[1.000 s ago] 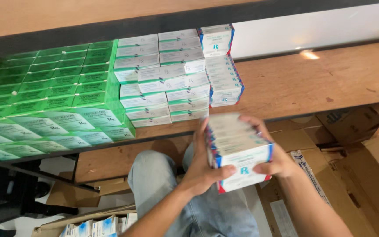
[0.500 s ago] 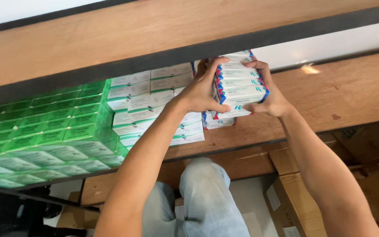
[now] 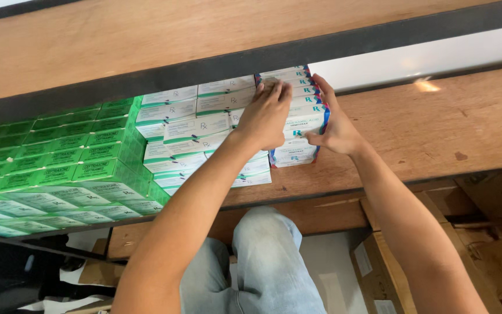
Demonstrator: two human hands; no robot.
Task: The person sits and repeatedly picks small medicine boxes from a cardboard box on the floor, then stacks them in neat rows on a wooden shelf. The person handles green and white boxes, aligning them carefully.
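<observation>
White-and-blue medicine cartons [image 3: 300,125] stand as a stack on the wooden shelf [image 3: 437,134], pressed against the row of white-and-green cartons [image 3: 196,131]. Both grips are closed on the stack: the left hand [image 3: 265,116] lies flat over its front and top, the right hand [image 3: 335,122] clasps its right side. Green cartons [image 3: 47,168] fill the shelf further left.

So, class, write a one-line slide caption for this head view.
Both hands, left hand and right hand, press a stack of white-and-blue boxes onto a wooden shelf.
</observation>
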